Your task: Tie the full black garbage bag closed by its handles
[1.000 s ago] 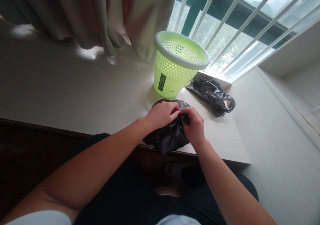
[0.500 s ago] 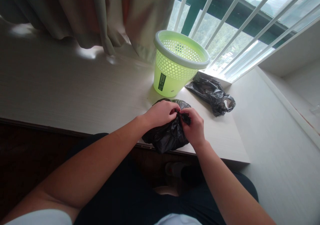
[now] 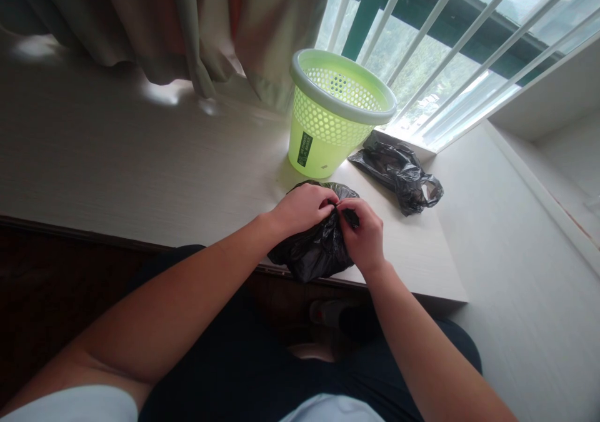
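Observation:
A bulging black plastic bag [image 3: 313, 253] rests on the front edge of the pale wooden ledge [image 3: 140, 159]. My left hand [image 3: 302, 209] and my right hand [image 3: 363, 234] are both closed on the gathered top of this bag, fingertips pinching the plastic where they meet. Just behind the bag stands a lime-green perforated waste basket [image 3: 335, 119], upright, with nothing visible inside it.
A second, crumpled black plastic bag [image 3: 400, 170] lies on the ledge to the right of the basket. A beige curtain [image 3: 201, 28] hangs at the back. White window bars [image 3: 445, 34] run behind the basket. A white wall [image 3: 525, 266] rises on the right.
My fingers have shifted slightly on the top of the bag. The view has tilted a little; nothing else has moved.

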A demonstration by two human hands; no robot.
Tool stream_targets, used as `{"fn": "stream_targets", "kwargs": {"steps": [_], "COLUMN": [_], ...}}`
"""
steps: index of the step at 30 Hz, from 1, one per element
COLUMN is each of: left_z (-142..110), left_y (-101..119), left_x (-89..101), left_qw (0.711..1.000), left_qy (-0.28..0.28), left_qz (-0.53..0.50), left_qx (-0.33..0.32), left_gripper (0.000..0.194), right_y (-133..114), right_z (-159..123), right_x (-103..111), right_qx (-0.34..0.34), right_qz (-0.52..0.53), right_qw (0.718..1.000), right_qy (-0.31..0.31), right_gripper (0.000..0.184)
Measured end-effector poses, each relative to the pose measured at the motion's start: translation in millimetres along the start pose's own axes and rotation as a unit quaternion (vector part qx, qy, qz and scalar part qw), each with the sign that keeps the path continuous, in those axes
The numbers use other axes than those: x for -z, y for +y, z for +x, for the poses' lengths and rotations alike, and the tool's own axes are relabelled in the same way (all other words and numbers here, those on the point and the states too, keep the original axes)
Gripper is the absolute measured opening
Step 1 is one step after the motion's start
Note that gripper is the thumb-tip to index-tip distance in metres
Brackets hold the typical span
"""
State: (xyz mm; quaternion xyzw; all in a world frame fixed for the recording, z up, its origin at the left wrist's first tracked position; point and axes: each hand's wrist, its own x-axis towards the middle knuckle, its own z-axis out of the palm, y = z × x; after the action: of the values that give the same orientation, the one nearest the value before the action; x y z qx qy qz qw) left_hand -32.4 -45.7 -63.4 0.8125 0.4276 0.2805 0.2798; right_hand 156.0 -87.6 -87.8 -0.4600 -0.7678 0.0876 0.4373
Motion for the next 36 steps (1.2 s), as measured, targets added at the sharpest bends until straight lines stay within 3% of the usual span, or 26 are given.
{"fn": "stream_targets", "kwargs": {"steps": [9, 19, 27, 36], "left_z": [1.8, 0.5, -0.9, -1.3], "left_y": [-1.8, -2.7, -3.5, -4.2], "left_x": [0.3, -2.8, -7.0, -9.5], "left_qw": [1.000, 1.000, 1.000, 0.999], "left_qy": [0.003, -0.003, 0.007, 0.026], "left_qz": [-0.008, -0.002, -0.016, -0.027], "left_qx": [0.012, 0.002, -0.016, -0.014], "left_gripper": [0.021, 0.018, 0.026, 0.019], "right_y": [-0.9, 1.4, 3.2, 3.6], "right_z": [-0.1, 1.6, 7.1, 4.1], "right_x": [-0.5, 1.2, -0.5, 0.7], "right_qx": [0.023, 0.105, 0.119, 0.116], "right_qz": [0.015, -0.023, -0.065, -0.050], "right_qw": [1.000, 0.994, 0.991, 0.991], "right_qy": [0.003, -0.001, 0.016, 0.046], "right_gripper": [0.018, 0.022, 0.021, 0.021]}}
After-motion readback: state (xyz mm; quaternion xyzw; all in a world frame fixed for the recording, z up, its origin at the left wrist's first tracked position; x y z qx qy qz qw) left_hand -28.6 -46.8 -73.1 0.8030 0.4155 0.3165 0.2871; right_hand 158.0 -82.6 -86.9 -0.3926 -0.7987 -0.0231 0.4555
